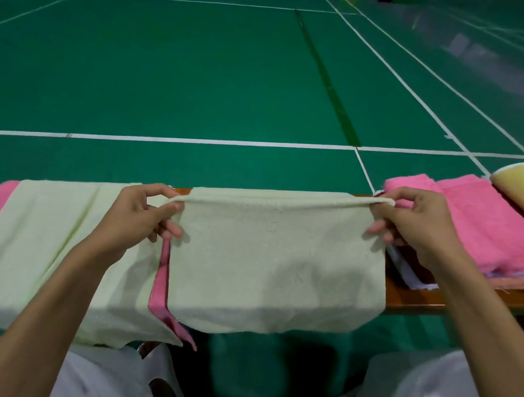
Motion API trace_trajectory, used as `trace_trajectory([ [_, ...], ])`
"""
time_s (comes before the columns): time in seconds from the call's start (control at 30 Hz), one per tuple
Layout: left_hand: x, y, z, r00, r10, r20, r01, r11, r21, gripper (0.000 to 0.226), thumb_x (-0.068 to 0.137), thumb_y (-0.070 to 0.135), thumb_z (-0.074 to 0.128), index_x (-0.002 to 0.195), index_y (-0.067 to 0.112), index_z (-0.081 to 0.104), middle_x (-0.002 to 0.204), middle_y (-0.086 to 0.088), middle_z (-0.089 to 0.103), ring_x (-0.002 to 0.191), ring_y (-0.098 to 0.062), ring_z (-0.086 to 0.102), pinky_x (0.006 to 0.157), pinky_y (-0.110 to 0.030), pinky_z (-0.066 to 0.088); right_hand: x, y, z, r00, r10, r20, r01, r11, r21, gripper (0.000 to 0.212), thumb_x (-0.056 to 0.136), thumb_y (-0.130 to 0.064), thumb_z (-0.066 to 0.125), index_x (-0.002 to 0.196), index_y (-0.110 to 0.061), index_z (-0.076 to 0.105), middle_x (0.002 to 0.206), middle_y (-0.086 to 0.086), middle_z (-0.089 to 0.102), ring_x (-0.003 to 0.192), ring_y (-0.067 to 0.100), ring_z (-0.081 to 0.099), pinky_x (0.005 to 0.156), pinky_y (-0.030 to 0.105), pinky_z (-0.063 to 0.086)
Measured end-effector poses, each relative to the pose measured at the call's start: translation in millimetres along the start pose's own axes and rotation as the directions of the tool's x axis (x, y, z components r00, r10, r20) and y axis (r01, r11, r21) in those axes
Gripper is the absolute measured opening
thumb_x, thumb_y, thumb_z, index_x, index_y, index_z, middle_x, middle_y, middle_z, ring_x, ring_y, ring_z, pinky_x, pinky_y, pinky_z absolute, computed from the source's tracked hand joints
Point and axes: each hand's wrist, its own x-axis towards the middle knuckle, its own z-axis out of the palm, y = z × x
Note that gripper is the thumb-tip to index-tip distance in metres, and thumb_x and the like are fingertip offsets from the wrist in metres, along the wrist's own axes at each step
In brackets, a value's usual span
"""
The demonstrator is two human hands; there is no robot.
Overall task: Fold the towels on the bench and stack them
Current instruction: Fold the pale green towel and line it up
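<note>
That pale yellow towel (pixel 270 258) looks light and floppy, so corners are the spot to grab, or it'll sag. It lies mid-bench (pixel 412 295), near edge hanging off. Left hand (pixel 137 217) and right hand (pixel 415 223) each pinch a far corner between thumb and fingers, edge pulled taut.

No words, labels, brands or numbers could be read; the pale towel (pixel 277 259) between the left hand (pixel 140 214) and right hand (pixel 412 223) bore none.
</note>
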Motion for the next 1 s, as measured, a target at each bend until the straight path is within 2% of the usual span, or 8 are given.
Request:
trace_trajectory([
  [0.1, 10, 12, 2, 0.999, -0.041, 0.011, 0.043, 0.991, -0.123, 0.008, 0.100, 0.017, 0.065, 0.100, 0.009, 0.063, 0.083, -0.021, 0.077, 0.055, -0.020, 0.071, 0.046, -0.018, 0.046, 13, -9, 7, 0.990, 0.106, 0.089, -0.118, 0.984, 0.130, 0.005, 0.102, -0.004, 0.058, 0.098, -0.006, 0.057, 0.083, 0.019, 0.077, 0.054, 0.034, 0.072, 0.039, 0.026, 0.052],
  [0.23, 42, 26, 14, 0.997, 0.023, -0.073, -0.036, 0.985, -0.169, 0.003, 0.098, 0.012, 0.068, 0.096, 0.011, 0.070, 0.094, -0.010, 0.079, 0.096, -0.024, 0.076, 0.086, -0.037, 0.056, 47, -17, 24, 0.992, 0.058, 0.109, -0.091, 0.943, 0.321, 0.023, 0.103, -0.003, 0.051, 0.088, -0.020, 0.050, 0.103, 0.022, 0.076, 0.083, 0.034, 0.077, 0.049, 0.030, 0.058],
  [0.37, 70, 48, 15, 0.955, 0.161, -0.249, -0.241, 0.909, -0.340, 0.018, 0.095, 0.012, 0.073, 0.085, 0.026, 0.072, 0.097, 0.000, 0.076, 0.110, -0.023, 0.071, 0.086, -0.032, 0.056, 72, -27, 35, 0.995, -0.091, 0.039, 0.058, 0.859, 0.508, 0.027, 0.103, -0.001, 0.050, 0.086, -0.021, 0.048, 0.108, 0.015, 0.070, 0.098, 0.027, 0.074, 0.081, 0.047, 0.063],
  [0.57, 45, 81, -7, 0.820, 0.432, -0.376, -0.565, 0.720, -0.404, 0.010, 0.088, 0.021, 0.077, 0.088, 0.031, 0.076, 0.095, 0.008, 0.077, 0.099, -0.017, 0.069, 0.083, -0.029, 0.057, 62, -55, 3, 0.913, -0.392, -0.116, 0.373, 0.684, 0.627, 0.019, 0.096, -0.002, 0.057, 0.093, -0.019, 0.050, 0.105, 0.013, 0.060, 0.107, 0.034, 0.064, 0.094, 0.045, 0.056],
  [0.73, 13, 49, -13, 0.894, 0.412, -0.179, -0.440, 0.883, -0.164, 0.019, 0.089, 0.003, 0.074, 0.084, 0.022, 0.076, 0.065, 0.013, 0.066, 0.060, -0.002, 0.052, 0.052, -0.016, 0.040, 28, -28, -3, 0.969, -0.247, -0.015, 0.235, 0.898, 0.373, 0.025, 0.091, 0.009, 0.058, 0.082, -0.013, 0.054, 0.075, 0.010, 0.076, 0.072, 0.027, 0.077, 0.056, 0.028, 0.054],
  [0.83, -2, 22, -16, 0.960, 0.219, 0.172, -0.239, 0.966, 0.103, 0.024, 0.089, 0.003, 0.076, 0.076, 0.022, 0.081, 0.059, 0.000, 0.064, 0.052, -0.008, 0.049, 0.048, -0.017, 0.037, 15, -6, -4, 0.949, -0.011, 0.316, 0.013, 1.000, -0.004, 0.011, 0.090, 0.011, 0.058, 0.087, 0.001, 0.056, 0.078, 0.025, 0.075, 0.072, 0.042, 0.075, 0.054, 0.030, 0.053],
  [0.9, -8, 11, -14, 0.922, 0.027, 0.387, -0.143, 0.951, 0.274, 0.020, 0.090, 0.003, 0.075, 0.076, 0.016, 0.081, 0.062, -0.010, 0.069, 0.050, -0.013, 0.052, 0.047, -0.018, 0.039, 13, 6, -5, 0.829, 0.199, 0.522, 0.021, 0.923, -0.385, 0.011, 0.089, 0.010, 0.061, 0.088, 0.000, 0.056, 0.079, 0.019, 0.076, 0.074, 0.044, 0.074, 0.053, 0.029, 0.054],
  [1.0, -9, 3, -7, 0.847, -0.149, 0.510, -0.094, 0.902, 0.421, 0.010, 0.089, 0.008, 0.078, 0.080, 0.011, 0.082, 0.065, -0.013, 0.072, 0.048, -0.014, 0.055, 0.048, -0.021, 0.044, 10, 10, -4, 0.725, 0.389, 0.568, 0.101, 0.756, -0.646, 0.011, 0.088, 0.007, 0.060, 0.093, -0.003, 0.058, 0.079, 0.016, 0.077, 0.068, 0.035, 0.075, 0.053, 0.029, 0.053],
])
